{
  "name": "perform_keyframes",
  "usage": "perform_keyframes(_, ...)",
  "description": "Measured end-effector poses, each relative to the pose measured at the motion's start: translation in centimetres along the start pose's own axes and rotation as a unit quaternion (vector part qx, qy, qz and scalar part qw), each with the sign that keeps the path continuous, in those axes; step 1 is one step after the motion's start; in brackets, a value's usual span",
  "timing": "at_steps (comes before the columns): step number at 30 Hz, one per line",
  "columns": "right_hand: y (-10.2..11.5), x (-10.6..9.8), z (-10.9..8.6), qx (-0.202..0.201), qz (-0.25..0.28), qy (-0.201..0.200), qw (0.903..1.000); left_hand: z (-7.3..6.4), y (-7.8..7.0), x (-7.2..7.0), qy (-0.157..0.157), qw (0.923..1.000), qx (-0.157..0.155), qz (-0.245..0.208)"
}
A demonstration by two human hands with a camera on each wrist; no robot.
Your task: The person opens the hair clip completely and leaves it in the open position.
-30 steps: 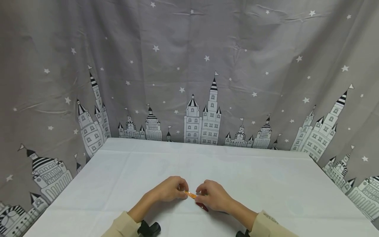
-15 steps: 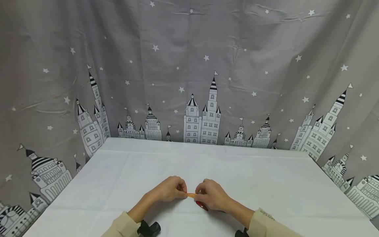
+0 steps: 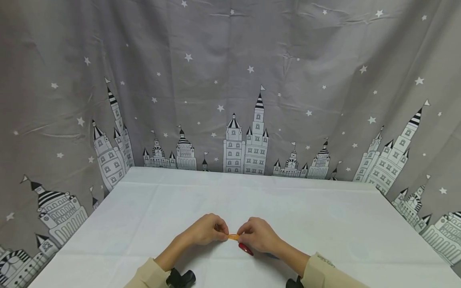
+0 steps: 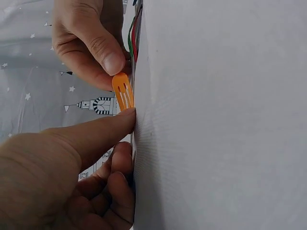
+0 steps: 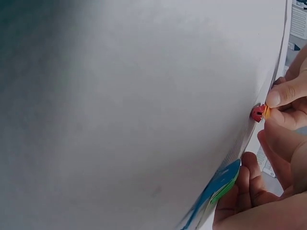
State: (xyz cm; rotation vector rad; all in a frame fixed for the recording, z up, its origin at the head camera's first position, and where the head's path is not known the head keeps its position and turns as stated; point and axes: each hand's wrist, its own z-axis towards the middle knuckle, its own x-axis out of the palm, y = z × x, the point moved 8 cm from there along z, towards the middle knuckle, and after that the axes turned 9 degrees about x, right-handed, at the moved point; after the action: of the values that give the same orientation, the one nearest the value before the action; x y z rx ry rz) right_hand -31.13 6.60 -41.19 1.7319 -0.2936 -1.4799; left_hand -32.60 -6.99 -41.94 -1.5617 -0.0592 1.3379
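An orange snap hair clip spans the small gap between both hands at the front middle of the table. My left hand pinches one end between thumb and fingers. At the rounded end, the thumb and fingers of my right hand hold the clip. In the left wrist view its slotted face shows. A red hair clip lies on the table just below the right fingertips. Under the right hand, in the right wrist view, are a blue hair clip and a green hair clip, partly hidden by fingers.
A white cloth covers the table. Behind it hangs a grey curtain printed with stars and castles. Black wrist camera mounts sit close to the tabletop by both sleeves.
The orange hair clip has turned from a slant, low on its right end, to nearly level between the hands. Both hands keep almost the same place.
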Motion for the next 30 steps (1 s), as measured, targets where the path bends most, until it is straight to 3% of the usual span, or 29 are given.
perform_keyframes(5,-0.26,-0.10,0.01,0.009,0.030,0.000,0.9995,0.01,0.02,0.00,-0.003,1.0000,0.006,-0.006)
perform_keyframes(22,-0.30,0.03,-0.14,0.003,0.041,0.019,0.9990,0.00,0.01,0.18,-0.002,0.9987,0.018,-0.048)
perform_keyframes(30,-0.55,-0.04,-0.05,0.013,0.059,0.014,0.9981,0.04,0.08,0.26,0.003,0.9976,0.010,-0.068)
